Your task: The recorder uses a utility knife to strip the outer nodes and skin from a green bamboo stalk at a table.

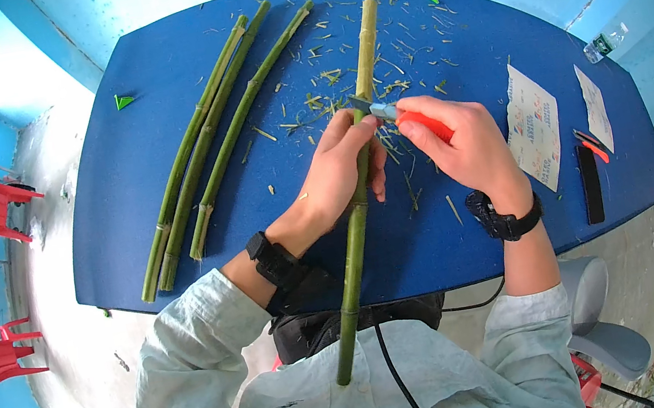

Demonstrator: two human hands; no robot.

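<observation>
A long green bamboo stalk (355, 229) slants from the blue table down to the front of my shirt. Its far part (366, 50) is scraped to pale yellow. My left hand (340, 163) is wrapped around the stalk just below the scraped part, thumb on top. In my right hand (460, 143) is a knife (428, 125) with an orange handle and a grey blade. The blade lies across the stalk beside my left thumb, where green meets yellow. Green and yellowish shavings (316, 104) are strewn around the stalk's far half.
Three more green stalks (189, 158) lie at the left of the table (111, 231). At the right are two printed paper sheets (535, 126), an orange-handled tool (592, 146) and a black strip (591, 184). A plastic bottle (606, 43) stands by the far right edge. A black cable hangs over my shirt.
</observation>
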